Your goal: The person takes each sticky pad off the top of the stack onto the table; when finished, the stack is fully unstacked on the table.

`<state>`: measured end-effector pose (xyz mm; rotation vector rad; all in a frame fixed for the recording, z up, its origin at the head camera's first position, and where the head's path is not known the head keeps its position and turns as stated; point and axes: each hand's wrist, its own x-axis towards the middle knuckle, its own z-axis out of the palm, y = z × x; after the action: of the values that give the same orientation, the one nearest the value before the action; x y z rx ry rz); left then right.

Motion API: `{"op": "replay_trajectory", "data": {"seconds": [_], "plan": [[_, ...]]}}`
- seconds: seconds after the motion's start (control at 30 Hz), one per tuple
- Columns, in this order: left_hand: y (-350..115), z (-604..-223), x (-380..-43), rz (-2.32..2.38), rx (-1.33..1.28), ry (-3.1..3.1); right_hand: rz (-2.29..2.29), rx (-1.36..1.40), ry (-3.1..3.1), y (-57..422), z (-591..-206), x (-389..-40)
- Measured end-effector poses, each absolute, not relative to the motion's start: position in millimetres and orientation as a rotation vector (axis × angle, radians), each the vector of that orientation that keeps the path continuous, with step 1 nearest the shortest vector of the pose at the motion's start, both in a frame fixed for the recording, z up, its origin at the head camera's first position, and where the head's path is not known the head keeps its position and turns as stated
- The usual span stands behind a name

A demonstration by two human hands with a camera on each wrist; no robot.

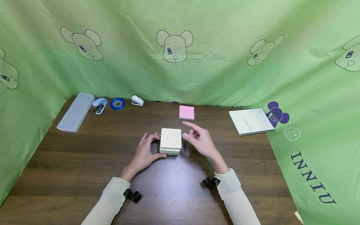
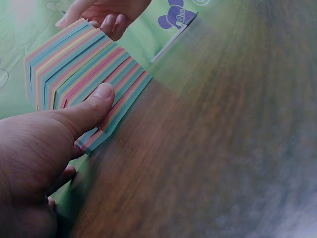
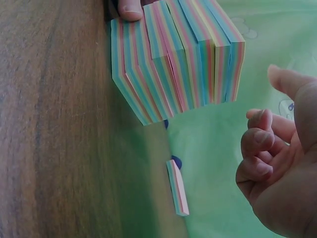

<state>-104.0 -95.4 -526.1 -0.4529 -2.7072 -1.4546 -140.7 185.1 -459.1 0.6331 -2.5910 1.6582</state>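
Note:
A tall stack of sticky note pads [image 1: 171, 138] stands on the table, pale yellow on top. Its sides show pink, yellow, green and blue stripes in both wrist views, and the pads sit slightly out of line. My left hand [image 1: 144, 153] grips the stack from the left, thumb [image 2: 101, 94] against the near side of the lower pads; its other fingers are partly hidden behind the stack. To the right, apart from the stack, hovers my right hand [image 1: 203, 142], holding nothing. Its index finger points out while the other fingers bend loosely. Beyond the stack lies a single pink sticky note pad [image 1: 186, 112].
Along the back left are a translucent case [image 1: 76, 112], a light blue stapler [image 1: 99, 105], a blue tape roll [image 1: 117, 103] and a white stapler [image 1: 137, 100]. A white notebook [image 1: 251, 121] lies at the right edge. Green curtain [image 1: 213, 78] borders the table [image 1: 168, 200].

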Motion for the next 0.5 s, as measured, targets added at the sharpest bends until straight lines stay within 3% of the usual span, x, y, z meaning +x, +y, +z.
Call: {"op": "replay_trajectory", "data": {"seconds": [0.5], "plan": [[-95.5, -526.8, -104.1, -1.443, -0.453, -2.716, 1.533, 0.801, -2.734, 176.7, -458.9, -134.9]]}}
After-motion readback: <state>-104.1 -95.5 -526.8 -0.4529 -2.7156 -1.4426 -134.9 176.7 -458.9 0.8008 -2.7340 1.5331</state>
